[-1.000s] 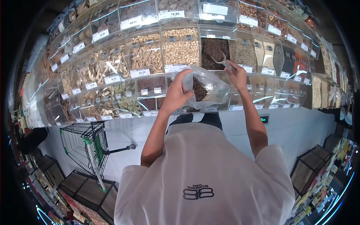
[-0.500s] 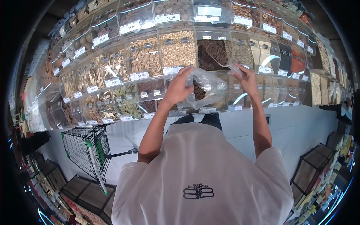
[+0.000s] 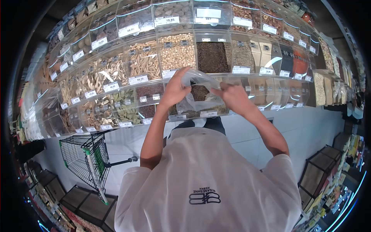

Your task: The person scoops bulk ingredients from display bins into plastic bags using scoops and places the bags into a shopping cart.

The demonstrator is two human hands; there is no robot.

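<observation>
My left hand (image 3: 177,89) pinches the left rim of a clear plastic bag (image 3: 189,103), holding it up in front of the bins. Dark, crumbly dried goods (image 3: 199,92) show through the bag's mouth. At the bag's right side is my right hand (image 3: 234,97), fingers curled and pointing left into the opening. It grips a clear scoop, whose outline is mostly lost against the see-through plastic and behind the fingers. Just beyond the bag, a clear bin (image 3: 212,57) holds dark brown, flaky dried goods.
Tiered clear bins surround the bag: pale yellow kernels (image 3: 177,51), dried sticks (image 3: 143,58), leaves (image 3: 127,106) and dark red grains (image 3: 147,108). Price labels (image 3: 138,79) line their fronts. A wire shopping cart (image 3: 83,156) stands behind on the left, with display crates (image 3: 320,166) behind on the right.
My right hand has drawn the scoop out of the dark brown bin and brought it down and left to the bag's mouth. My left hand still holds the bag.
</observation>
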